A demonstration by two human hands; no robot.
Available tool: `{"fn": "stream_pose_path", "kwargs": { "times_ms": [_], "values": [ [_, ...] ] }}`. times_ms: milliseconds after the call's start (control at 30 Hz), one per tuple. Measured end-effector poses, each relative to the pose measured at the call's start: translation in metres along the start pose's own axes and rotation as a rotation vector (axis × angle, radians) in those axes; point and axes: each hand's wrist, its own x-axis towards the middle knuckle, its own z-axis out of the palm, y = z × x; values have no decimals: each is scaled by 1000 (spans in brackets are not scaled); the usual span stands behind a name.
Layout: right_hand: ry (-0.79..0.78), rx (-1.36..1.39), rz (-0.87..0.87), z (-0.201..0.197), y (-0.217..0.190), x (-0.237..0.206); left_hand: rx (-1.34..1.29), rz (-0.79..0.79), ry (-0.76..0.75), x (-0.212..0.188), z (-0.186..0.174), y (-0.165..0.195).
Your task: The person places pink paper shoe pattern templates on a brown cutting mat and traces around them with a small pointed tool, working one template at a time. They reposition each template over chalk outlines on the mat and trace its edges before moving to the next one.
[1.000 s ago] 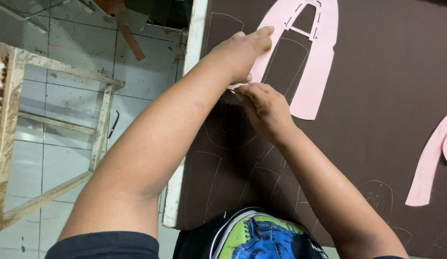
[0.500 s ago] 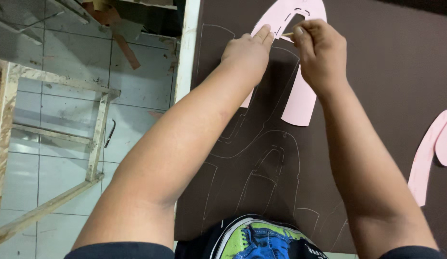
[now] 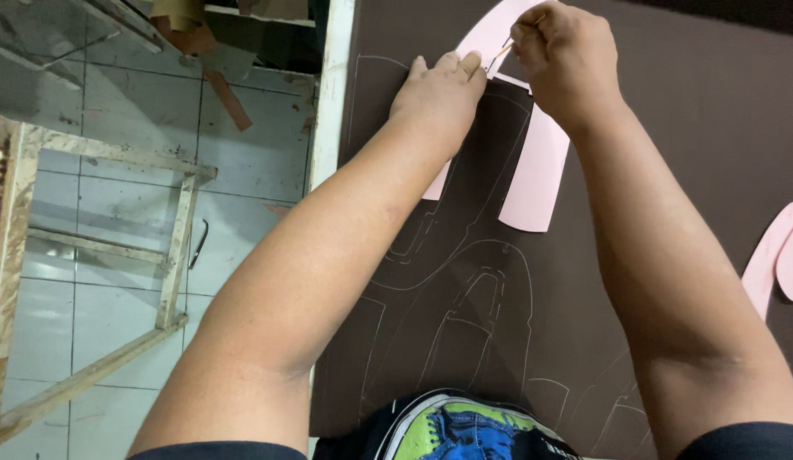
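Your left hand [image 3: 437, 89] lies flat, fingers spread and holding nothing, pressing down on the left side of the pink paper pattern [image 3: 533, 170], which sits at the far end of the dark brown sheet [image 3: 669, 128] spread over the table. Your right hand [image 3: 567, 60] is closed in a fist around a thin marking tool [image 3: 500, 53], gripped like a pen with its tip touching the pattern near its upper cut-out, just beside your left fingertips. The pattern is U-shaped, with its right leg running back toward you between your two forearms and its left leg mostly hidden under your left hand and wrist. Nearer to you, the brown sheet carries pale traced outlines [image 3: 465, 307] of the same kind of shape. A second pink pattern piece [image 3: 775, 255] rests at the right edge, well apart from your hands. To your left, past the white table edge [image 3: 333, 111], a wooden frame [image 3: 171, 255] stands on the tiled floor [image 3: 115, 221].
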Motion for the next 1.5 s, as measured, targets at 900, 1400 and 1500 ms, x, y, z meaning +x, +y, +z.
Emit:
{"fn": "stream_pose_path", "kwargs": {
  "times_ms": [900, 1400, 1500],
  "values": [
    [93, 136, -55, -16, 28, 9, 252, 31, -101, 20, -5, 7],
    [87, -1, -89, -33, 35, -11, 228, 29, -101, 18, -8, 12],
    [18, -74, 50, -34, 38, -15, 212, 25, -149, 20, -7, 12]
  ]
}}
